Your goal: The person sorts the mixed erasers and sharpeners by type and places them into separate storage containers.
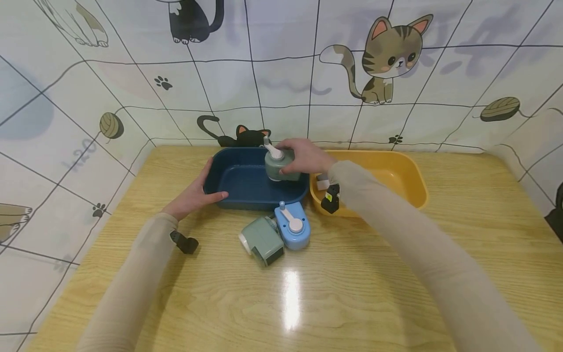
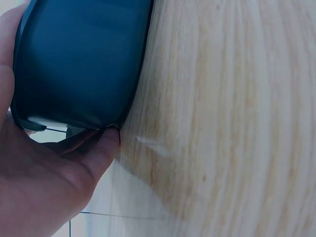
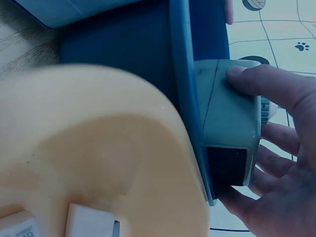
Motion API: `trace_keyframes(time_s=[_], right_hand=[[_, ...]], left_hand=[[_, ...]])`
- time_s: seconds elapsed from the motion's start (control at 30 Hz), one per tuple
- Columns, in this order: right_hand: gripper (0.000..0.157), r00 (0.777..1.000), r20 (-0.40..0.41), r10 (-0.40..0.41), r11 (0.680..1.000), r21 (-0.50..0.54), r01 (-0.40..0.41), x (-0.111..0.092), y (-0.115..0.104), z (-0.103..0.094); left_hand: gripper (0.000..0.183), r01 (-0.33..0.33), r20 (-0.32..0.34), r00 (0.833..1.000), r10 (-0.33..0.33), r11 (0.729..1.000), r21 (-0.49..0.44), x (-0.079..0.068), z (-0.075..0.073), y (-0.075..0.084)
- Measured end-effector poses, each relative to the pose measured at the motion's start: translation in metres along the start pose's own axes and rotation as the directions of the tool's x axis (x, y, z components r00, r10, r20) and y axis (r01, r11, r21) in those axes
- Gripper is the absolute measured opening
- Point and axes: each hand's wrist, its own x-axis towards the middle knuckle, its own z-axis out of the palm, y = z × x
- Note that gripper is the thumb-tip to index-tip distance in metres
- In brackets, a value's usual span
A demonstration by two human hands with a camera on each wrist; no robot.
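Note:
My right hand (image 1: 308, 155) grips a grey-green hand-crank pencil sharpener (image 1: 273, 168) at the right end of the dark blue bin (image 1: 242, 182). Its white crank points up in the head view. The right wrist view has the thumb on the sharpener's side (image 3: 229, 118) and the fingers around the other side. My left hand (image 1: 193, 195) holds the bin's left end, thumb by the front rim and fingers along the outer wall. In front of the bin, a second grey-green sharpener (image 1: 262, 239) lies on its side beside a light blue sharpener (image 1: 293, 227) with a white crank.
A yellow bin (image 1: 402, 178) stands against the blue bin's right side, partly under my right forearm. Small white blocks (image 3: 91, 221) lie inside it. Behind both bins rises a cat-print cloth (image 1: 286, 88). The wooden table (image 1: 352, 283) extends toward me.

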Motion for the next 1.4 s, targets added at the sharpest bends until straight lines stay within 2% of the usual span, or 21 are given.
trace_keyframes(time_s=[0.1,0.2,0.63,1.03,1.4], right_hand=[[0.069,1.0,0.002,-0.006,1.0,-0.011,0.006,0.002,-0.001,0.001],[0.069,1.0,-0.001,-0.01,1.0,-0.017,0.01,0.003,-0.001,0.002],[0.066,0.999,0.022,0.041,0.995,-0.094,-0.038,0.01,-0.002,0.001],[0.061,0.99,0.059,0.128,0.978,-0.174,-0.116,0.016,-0.027,-0.003],[0.064,0.988,0.041,0.147,0.981,-0.136,-0.14,0.018,-0.018,0.001]], left_hand=[[0.106,-0.016,-0.016,1.0,0.017,1.0,0.013,0.006,0.0,-0.012],[0.107,-0.018,-0.018,1.0,0.019,1.0,0.011,0.007,0.0,-0.016],[0.106,-0.001,-0.01,1.0,0.001,1.0,0.01,0.01,-0.001,-0.015],[0.105,-0.021,-0.021,1.0,0.021,1.0,0.0,0.007,0.0,-0.015],[0.105,-0.01,-0.011,1.0,0.01,1.0,0.002,0.006,-0.001,-0.013]])
